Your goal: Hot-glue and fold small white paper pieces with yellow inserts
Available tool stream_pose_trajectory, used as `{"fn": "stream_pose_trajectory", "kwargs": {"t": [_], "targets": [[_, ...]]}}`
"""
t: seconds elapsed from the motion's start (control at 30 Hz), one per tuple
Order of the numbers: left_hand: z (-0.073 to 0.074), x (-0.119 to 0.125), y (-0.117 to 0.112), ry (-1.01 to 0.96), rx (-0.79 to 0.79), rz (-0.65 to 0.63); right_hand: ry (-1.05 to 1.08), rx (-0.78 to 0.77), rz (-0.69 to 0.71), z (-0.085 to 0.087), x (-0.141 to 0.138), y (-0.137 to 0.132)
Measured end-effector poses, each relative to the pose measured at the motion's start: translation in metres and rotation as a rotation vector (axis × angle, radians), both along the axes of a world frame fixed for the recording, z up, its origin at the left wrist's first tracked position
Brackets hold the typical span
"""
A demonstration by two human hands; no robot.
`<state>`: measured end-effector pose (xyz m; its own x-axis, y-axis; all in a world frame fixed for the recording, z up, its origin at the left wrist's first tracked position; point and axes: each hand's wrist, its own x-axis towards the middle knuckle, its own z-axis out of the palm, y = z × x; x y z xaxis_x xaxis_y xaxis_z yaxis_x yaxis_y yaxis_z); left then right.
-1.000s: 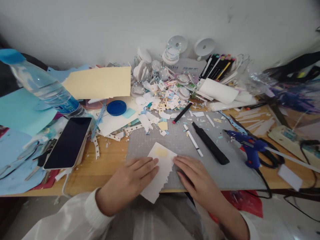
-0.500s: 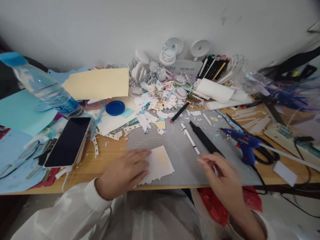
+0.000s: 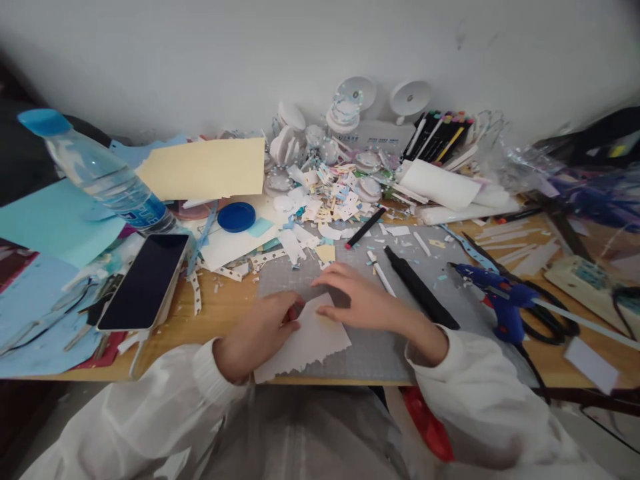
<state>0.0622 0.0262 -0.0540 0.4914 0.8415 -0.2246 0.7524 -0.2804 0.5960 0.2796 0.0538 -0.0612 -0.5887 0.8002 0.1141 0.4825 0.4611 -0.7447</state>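
A piece of white paper (image 3: 313, 340) with a ragged lower edge and a faint yellowish patch lies at the front of the grey cutting mat (image 3: 380, 353). At its upper left side is my left hand (image 3: 260, 333), its fingers curled in and its thumb pinching the paper's edge. My right hand (image 3: 363, 300) reaches over the upper right of the paper, thumb and fingers apart, holding nothing. Just past the right wrist are a white pen (image 3: 381, 275) and a long black tapered object (image 3: 420, 287).
A blue glue gun (image 3: 500, 293) rests on black-handled scissors (image 3: 555, 327) at right. Leftward are a phone (image 3: 147, 283) and a tilted water bottle (image 3: 113, 180). Paper scraps (image 3: 333, 193) pile up behind, near a black marker (image 3: 365, 228) and a blue lid (image 3: 237, 217).
My right hand has moved left from beside the white pen to above the paper. My left hand's fingers have gone from lying flat to curling at the paper's edge.
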Motion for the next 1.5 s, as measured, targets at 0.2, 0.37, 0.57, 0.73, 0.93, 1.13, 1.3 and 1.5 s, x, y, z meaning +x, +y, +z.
{"fn": "stream_pose_trajectory", "kwargs": {"t": [0.2, 0.37, 0.57, 0.73, 0.93, 1.13, 1.3, 1.5], "targets": [[0.015, -0.002, 0.022, -0.088, 0.091, -0.095, 0.056, -0.276, 0.085, -0.005, 0.000, 0.009], [0.025, 0.009, 0.040, -0.197, -0.047, -0.180, 0.165, -0.431, 0.050, -0.005, 0.006, 0.005], [0.009, 0.010, 0.045, -0.371, -0.136, -0.129, 0.202, -0.533, -0.037, -0.006, 0.011, 0.006], [-0.001, 0.007, 0.041, -0.395, -0.152, -0.091, 0.121, -0.406, -0.046, -0.004, 0.008, 0.003], [-0.008, 0.005, 0.039, -0.377, -0.114, -0.097, 0.102, -0.195, -0.036, -0.007, 0.002, 0.000], [-0.010, 0.007, 0.041, -0.372, -0.056, -0.098, 0.083, -0.100, -0.031, -0.010, 0.001, -0.001], [-0.009, 0.009, 0.040, -0.382, -0.028, -0.090, 0.081, -0.050, -0.034, -0.012, 0.000, -0.002], [-0.009, 0.010, 0.039, -0.434, -0.054, -0.060, 0.105, 0.088, -0.012, -0.015, 0.000, -0.004]]}}
